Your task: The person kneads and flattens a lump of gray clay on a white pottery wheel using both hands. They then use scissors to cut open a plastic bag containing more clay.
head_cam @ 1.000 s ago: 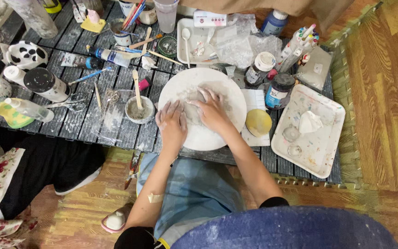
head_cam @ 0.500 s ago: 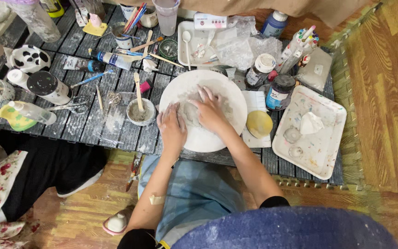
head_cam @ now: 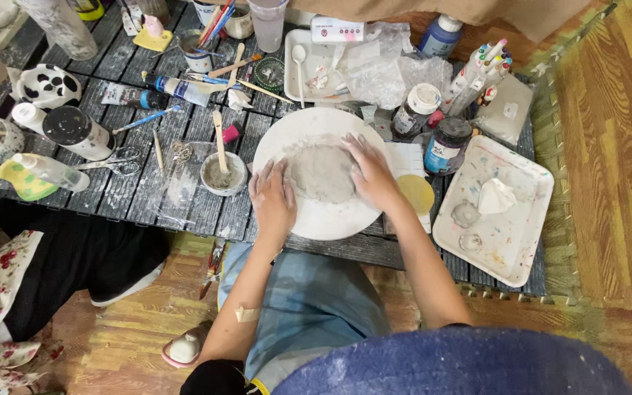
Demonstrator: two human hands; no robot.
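- the low grey plank table [head_cam: 148, 197] spreads under us, crowded with jars, brushes and bottles – we lean over its near edge.
- on it, straight ahead of us, sits the round white plate [head_cam: 316, 219], with the speckled white tray [head_cam: 521, 241] just beside it on our right.
- the grey clay slab [head_cam: 323, 172] lies flat in the plate's middle, between our two hands; its long axis looks to run roughly left to right, though the shape is nearly round.
- our right hand [head_cam: 371, 174] lies on the slab's right edge, fingers spread and flat, palm down – it seems the nearer of the two to the clay's centre.
- our left hand [head_cam: 272, 197] rests at the slab's left edge, fingers spread too, partly on bare plate, wrist angled in from the near side.
- left of the plate, the small cup [head_cam: 223, 174] holds a wooden stick, near our left hand but not touching it.
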